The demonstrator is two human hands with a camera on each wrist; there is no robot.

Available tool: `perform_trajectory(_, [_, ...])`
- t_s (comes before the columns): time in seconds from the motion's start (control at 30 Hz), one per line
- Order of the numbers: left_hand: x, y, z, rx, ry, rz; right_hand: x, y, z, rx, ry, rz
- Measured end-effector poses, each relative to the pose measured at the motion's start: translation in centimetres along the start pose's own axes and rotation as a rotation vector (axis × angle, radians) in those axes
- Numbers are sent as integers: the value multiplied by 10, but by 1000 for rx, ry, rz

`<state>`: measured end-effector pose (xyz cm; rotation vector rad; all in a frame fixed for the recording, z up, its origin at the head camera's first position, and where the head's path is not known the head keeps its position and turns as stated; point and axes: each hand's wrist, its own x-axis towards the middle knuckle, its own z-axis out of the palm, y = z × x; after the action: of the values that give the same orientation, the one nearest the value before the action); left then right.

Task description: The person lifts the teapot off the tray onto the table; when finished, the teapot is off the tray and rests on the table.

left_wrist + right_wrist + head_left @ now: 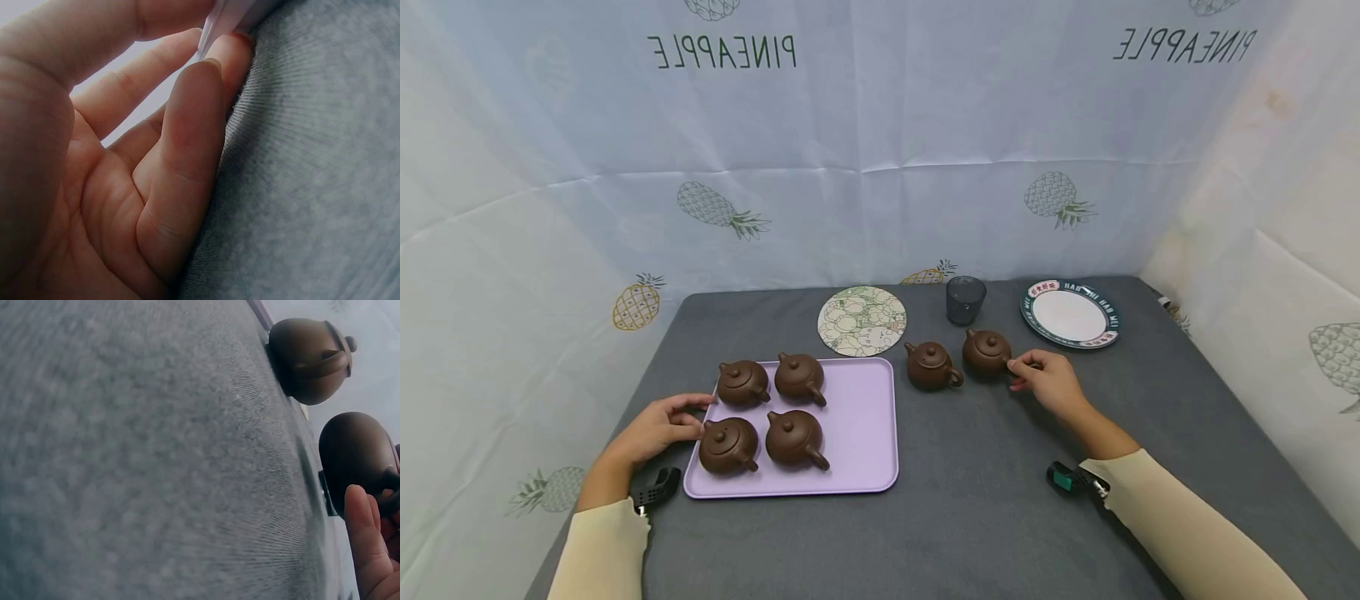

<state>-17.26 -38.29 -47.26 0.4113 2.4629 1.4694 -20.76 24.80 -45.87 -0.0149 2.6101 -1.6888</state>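
My right hand (1051, 382) pinches the handle of a small brown teapot (987, 352), right of the tray. In the right wrist view the fingertips lie against that teapot's handle. Close to its left stands another brown teapot (929, 367), its handle towards the right. A lilac tray (861, 433) on the left bears several similar brown teapots (793, 437) on its left and middle part. My left hand (658, 429) grips the tray's left rim, fingers bent at the edge in the left wrist view. All the teapots wear their lids.
Behind the teapots a dark glass cup (965, 300) stands near the back edge. A round patterned mat (862, 322) lies behind the tray. At the back right is a white plate (1069, 313) with a green lettered rim. Pineapple-print cloth (880, 125) hangs around the grey table (955, 517).
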Motion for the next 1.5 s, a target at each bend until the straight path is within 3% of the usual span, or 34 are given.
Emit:
perform_trajectory(0.67, [1,2,0,2,-4,-3,1,7,11,77,3,23])
perform_trajectory(0.93, [1,1,-1,-7,-12,-8,0,4,4,-45,25,31])
perform_trajectory(1.13, [2,0,0,-7,0,-1,-1,-14,-4,-88,60,3])
perform_trajectory(1.27, [4,-1,0,0,3,3,0,-35,-1,-52,35,-36])
perform_trajectory(1.5, [4,-3,0,-12,2,19,5,-69,37,80,-60,-140])
